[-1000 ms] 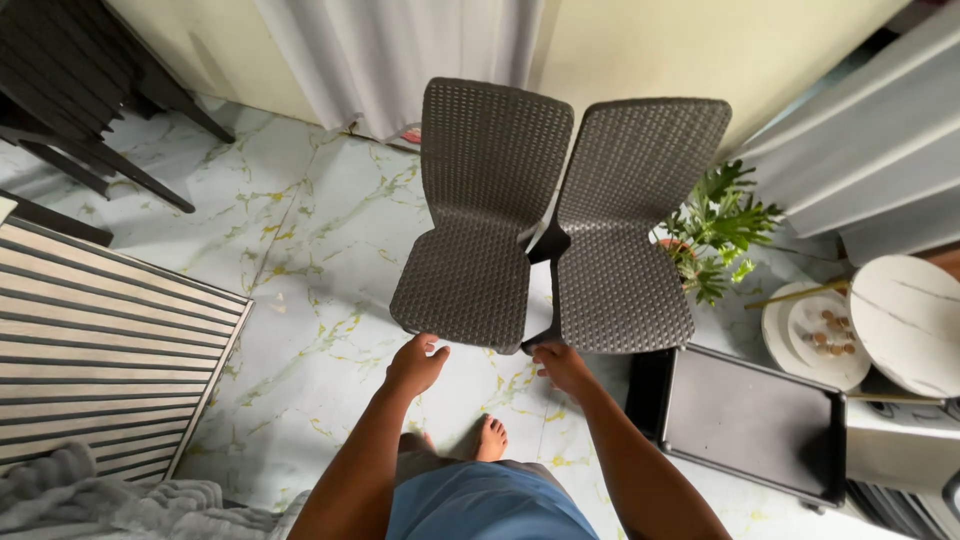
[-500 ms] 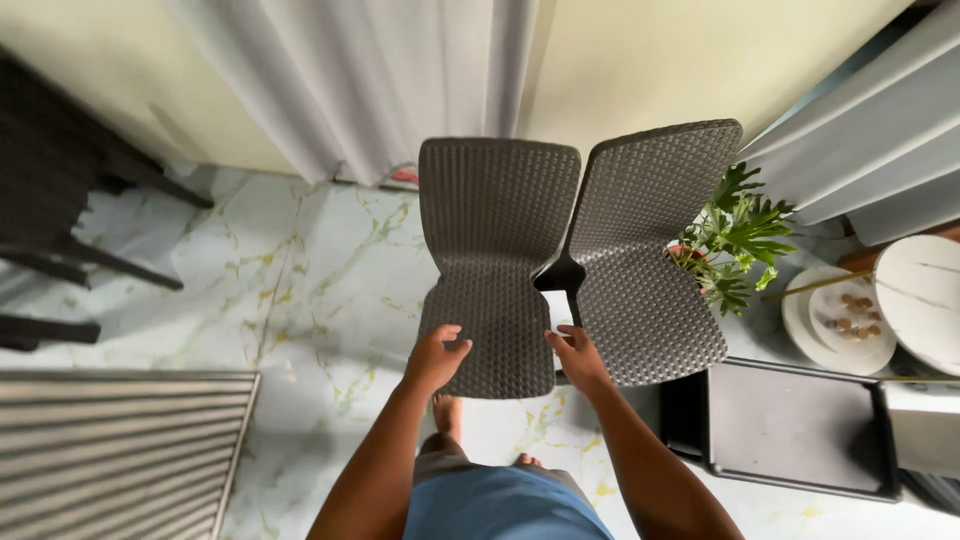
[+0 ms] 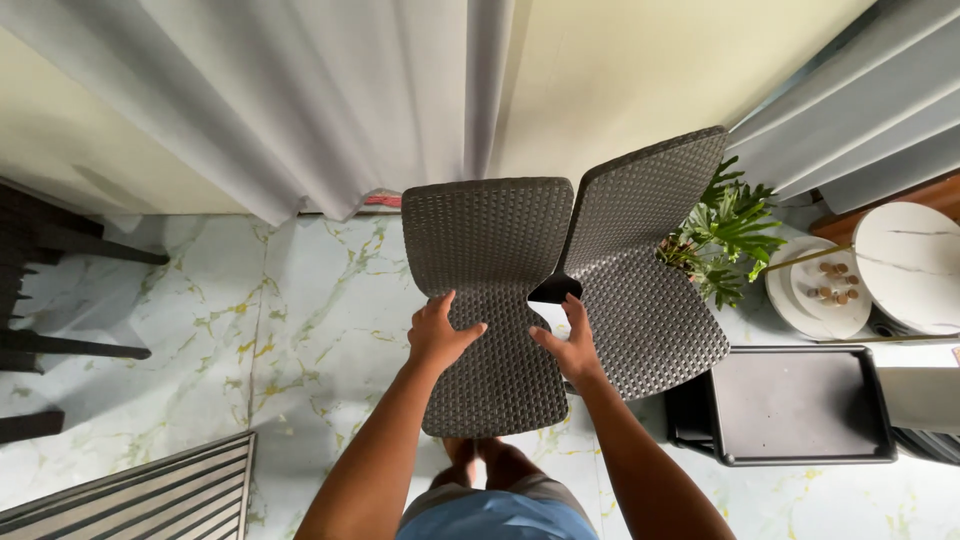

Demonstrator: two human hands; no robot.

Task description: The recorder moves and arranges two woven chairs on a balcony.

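Nearest to me are my blue shorts and my bare feet on the marble floor, partly hidden under the near edge of the grey woven chair. That chair stands just in front of me, its seat toward me and its back toward the far wall.

My left hand lies on the left edge of the seat where it narrows toward the back, fingers spread and curled over the edge, the thumb across the weave. My right hand takes the right edge of the same seat, fingers loosely bent around it, the thumb pointing in over the seat. Both have hold of the chair rather than lying flat on it.

Just right of it, touching or nearly so, a second grey woven chair stands angled away. Near right, a black tray-like box sits on the floor. Near left, a slatted panel shows at the corner.

Farther right are a green potted plant and round white tabletops. Dark chair legs stand at the far left. Farthest off, a pale curtain hangs against the cream wall.
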